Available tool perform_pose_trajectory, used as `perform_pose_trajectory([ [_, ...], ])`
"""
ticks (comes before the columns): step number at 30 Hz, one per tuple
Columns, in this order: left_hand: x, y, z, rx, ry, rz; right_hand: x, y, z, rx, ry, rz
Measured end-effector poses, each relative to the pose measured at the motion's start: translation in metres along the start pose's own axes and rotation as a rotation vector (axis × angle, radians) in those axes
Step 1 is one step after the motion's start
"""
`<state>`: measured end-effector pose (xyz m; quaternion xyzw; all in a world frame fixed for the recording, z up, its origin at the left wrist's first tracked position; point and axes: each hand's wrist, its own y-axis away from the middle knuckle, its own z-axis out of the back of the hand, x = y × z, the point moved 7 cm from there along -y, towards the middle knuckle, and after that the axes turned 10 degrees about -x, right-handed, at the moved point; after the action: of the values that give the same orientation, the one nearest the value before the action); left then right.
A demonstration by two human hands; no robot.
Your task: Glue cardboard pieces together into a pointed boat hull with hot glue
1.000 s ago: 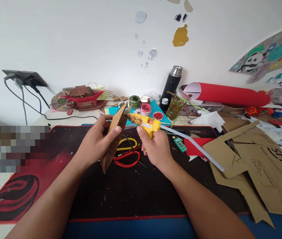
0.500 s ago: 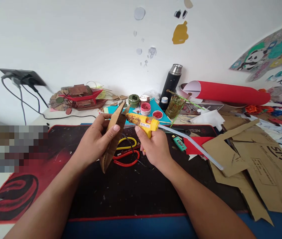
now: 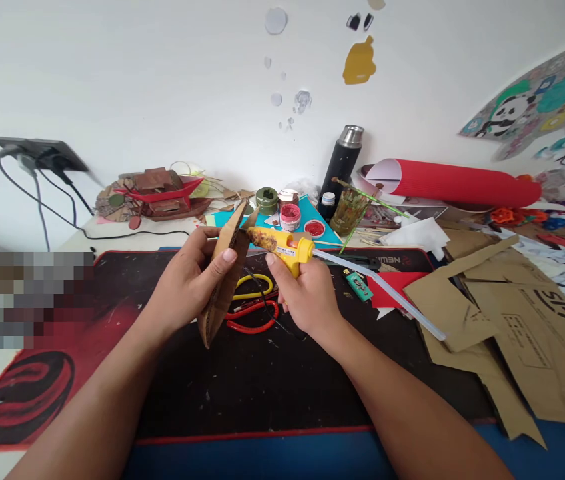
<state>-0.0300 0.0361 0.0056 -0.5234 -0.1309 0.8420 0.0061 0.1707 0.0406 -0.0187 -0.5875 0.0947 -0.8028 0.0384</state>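
A folded, pointed cardboard piece (image 3: 215,297) is pinched in my left hand (image 3: 186,280), thumb on its near face and fingers behind. My right hand (image 3: 307,293) grips a yellow glue gun (image 3: 287,249) by its handle. The stained nozzle end reaches the upper part of the cardboard, between its two flaps; whether the tip touches cannot be seen. A long translucent glue stick (image 3: 385,288) sticks out of the gun's back and slopes down to the right. Beneath the hands lie scissors with yellow and red handles (image 3: 252,317), partly covered.
Cut cardboard sheets (image 3: 537,347) lie on the right of the black desk mat (image 3: 272,393). Behind stand open paint jars (image 3: 290,217), a brush jar (image 3: 348,212), a black thermos (image 3: 341,163) and a red paper roll (image 3: 462,183). A brown boat model (image 3: 157,195) sits at back left.
The glue gun's nozzle has shifted slightly left, further in between the cardboard flaps. Both hands keep their grips. The whole view has moved a little.
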Motion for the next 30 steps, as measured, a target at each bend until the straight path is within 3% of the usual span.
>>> perform_pose_trajectory([
  [11, 0.0012, 0.0008, 0.0012, 0.002, 0.008, 0.001, 0.0039, -0.0004, -0.0001, -0.011, 0.029, 0.092],
  [30, 0.0035, 0.0003, 0.0021, -0.008, -0.017, -0.010, 0.0050, -0.0017, 0.0020, -0.022, -0.007, 0.079],
])
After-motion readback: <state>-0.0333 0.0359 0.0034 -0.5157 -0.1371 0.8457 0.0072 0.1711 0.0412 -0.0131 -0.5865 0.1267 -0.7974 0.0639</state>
